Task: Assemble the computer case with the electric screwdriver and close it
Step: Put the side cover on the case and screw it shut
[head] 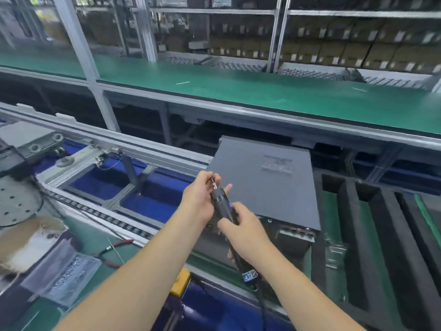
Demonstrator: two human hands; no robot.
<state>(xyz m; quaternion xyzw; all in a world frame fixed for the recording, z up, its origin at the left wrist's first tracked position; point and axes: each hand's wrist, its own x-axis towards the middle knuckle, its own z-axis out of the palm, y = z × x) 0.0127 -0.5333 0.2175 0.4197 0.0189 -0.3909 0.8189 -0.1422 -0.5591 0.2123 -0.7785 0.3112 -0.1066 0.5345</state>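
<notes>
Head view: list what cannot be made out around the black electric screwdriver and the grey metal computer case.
- Black electric screwdriver: mid-body hidden by the right hand.
- Its tip: too small and blurred, part covered by the left hand fingers; whether a screw sits there cannot be told.
- Grey metal computer case: near left corner hidden behind both hands.
- Screwdriver label: blurred, unreadable.

Single view only, head-worn, wide-angle, edges bowed. Looks forward and down from person's own standpoint at near edge of tabletop (pixel 100 271). Both forearms enter from bottom, close to lens; left hand (pixel 199 199) and right hand (pixel 243 231) near frame centre. Computer case (pixel 262 185) just beyond. Green conveyor belt (pixel 238 91) crosses farther off; shelving (pixel 334 44) farthest, blurred.
</notes>
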